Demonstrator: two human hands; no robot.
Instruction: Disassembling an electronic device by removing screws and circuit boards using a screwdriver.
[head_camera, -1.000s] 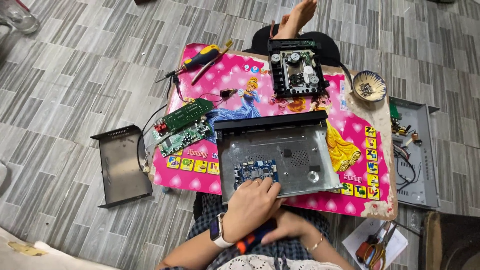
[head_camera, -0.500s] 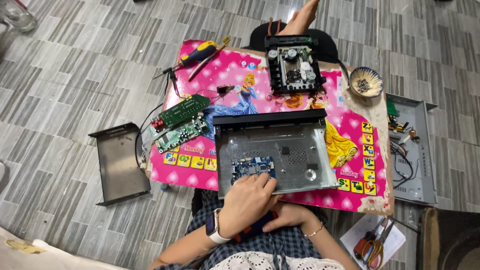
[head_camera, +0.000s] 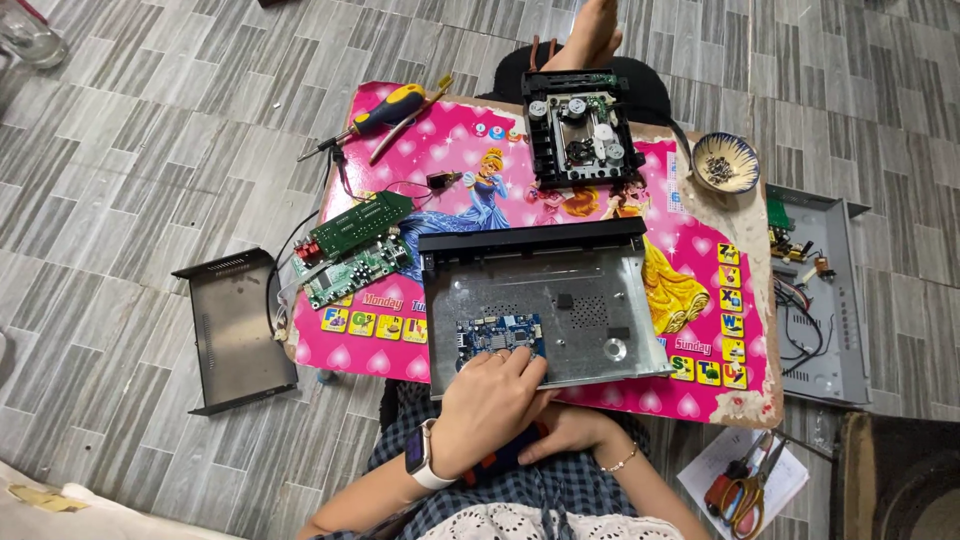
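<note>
Compared with a second ago, the left hand (head_camera: 490, 408) now lies a little lower over the near edge of the metal chassis (head_camera: 545, 300), and the red and blue tool (head_camera: 505, 452) under it is more hidden. The left hand is palm down with loosely bent fingers; its fingertips touch the small blue circuit board (head_camera: 498, 334), holding nothing. The right hand (head_camera: 565, 432), at its 4 o'clock, is curled around the tool handle. The blue board sits in the chassis' near left corner. At 10 o'clock lie two green circuit boards (head_camera: 352, 248). At 12 o'clock, farther away, stands the black disc drive mechanism (head_camera: 580, 128).
</note>
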